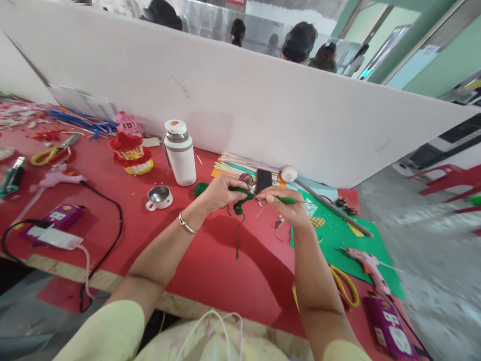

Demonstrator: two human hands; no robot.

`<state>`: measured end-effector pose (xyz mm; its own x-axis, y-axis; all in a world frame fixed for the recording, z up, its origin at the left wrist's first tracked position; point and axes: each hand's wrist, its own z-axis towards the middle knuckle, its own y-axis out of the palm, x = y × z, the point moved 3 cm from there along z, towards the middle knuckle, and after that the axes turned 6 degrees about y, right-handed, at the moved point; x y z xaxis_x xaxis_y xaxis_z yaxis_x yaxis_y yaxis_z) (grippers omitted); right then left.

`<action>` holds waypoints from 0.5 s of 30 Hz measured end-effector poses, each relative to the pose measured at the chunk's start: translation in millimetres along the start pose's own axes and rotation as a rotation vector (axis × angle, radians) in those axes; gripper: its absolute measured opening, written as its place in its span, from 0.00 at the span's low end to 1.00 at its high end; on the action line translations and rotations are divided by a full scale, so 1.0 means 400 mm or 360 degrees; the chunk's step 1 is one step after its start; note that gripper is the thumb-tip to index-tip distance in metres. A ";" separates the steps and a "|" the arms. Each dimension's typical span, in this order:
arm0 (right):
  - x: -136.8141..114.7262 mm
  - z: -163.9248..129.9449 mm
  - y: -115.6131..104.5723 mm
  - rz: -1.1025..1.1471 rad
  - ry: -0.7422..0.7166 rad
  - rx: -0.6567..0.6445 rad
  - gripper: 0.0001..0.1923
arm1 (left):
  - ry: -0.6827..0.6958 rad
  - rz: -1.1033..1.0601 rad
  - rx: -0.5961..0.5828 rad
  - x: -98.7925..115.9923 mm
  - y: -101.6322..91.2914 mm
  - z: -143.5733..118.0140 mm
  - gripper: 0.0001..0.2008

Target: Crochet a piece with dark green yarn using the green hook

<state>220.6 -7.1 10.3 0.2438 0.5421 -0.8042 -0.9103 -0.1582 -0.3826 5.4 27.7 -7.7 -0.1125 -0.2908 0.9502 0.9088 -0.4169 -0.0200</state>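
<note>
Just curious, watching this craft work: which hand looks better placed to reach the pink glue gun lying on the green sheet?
Probably the right hand. It pinches the green fuzzy wire just above the green sheet, where the glue gun lies; the left hand is further off.

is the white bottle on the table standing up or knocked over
Upright. The white bottle stands on its base on the red table, cap on top, beside a small metal cup.

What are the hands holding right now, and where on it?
Both hands pinch a green pipe cleaner: left hand at its twisted middle, right hand on the straight end.
</note>
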 end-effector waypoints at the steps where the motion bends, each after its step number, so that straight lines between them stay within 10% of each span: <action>1: -0.009 -0.001 0.002 -0.0063 -0.0046 0.0019 0.07 | 0.0012 0.0039 0.0041 0.000 -0.001 0.000 0.09; 11: -0.004 -0.026 0.094 -0.1021 -0.0751 0.0262 0.21 | -0.0234 -0.0410 0.0469 -0.002 0.003 0.001 0.12; 15: 0.013 -0.037 0.112 -0.1147 -0.0874 0.0469 0.28 | -0.0377 -0.0708 0.0331 -0.009 0.014 -0.001 0.13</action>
<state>185.9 -23.6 -17.9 0.6561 0.7519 -0.0647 -0.6684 0.5391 -0.5125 10.8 26.1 -11.2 -0.4322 0.0869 0.8976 0.8573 -0.2690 0.4389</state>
